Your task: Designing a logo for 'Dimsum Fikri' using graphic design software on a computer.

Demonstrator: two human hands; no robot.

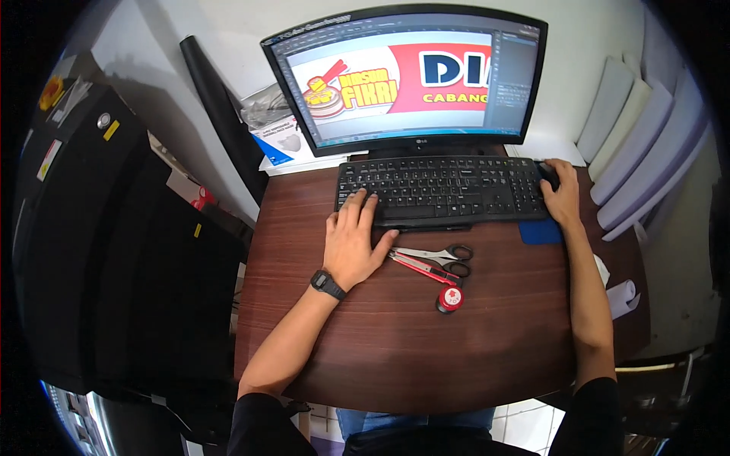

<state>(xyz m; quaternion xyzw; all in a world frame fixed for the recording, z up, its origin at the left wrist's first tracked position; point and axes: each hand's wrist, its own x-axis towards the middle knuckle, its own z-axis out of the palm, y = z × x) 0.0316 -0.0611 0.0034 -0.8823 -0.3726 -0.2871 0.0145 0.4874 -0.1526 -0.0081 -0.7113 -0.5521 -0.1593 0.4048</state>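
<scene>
Keyboard (pixel 449 199) lay beneath the spread left hand (pixel 351 247). The right hand (pixel 563 196) curled over the mouse (pixel 547 175). Scissors (pixel 435 255) lay beside the left hand

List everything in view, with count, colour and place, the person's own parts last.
desk: 1, brown, centre
monitor: 1, black, back of desk
keyboard: 1, black, before monitor
mouse: 1, black, keyboard's right end
mat: 1, blue, near mouse
scissors: 1, silver and black, below keyboard
cutter: 1, red, beside scissors
round item: 1, red and black, by cutter
box: 1, white and blue, left of monitor
tube: 1, black, left of box
unit: 1, black, far left
rolls: several, pale, right side
curled sheet: 1, white, desk's right edge
watch: 1, black, left wrist
sleeves: 2, black, lower edge
left hand: 1, bare, on keyboard
right hand: 1, bare, on mouse
</scene>
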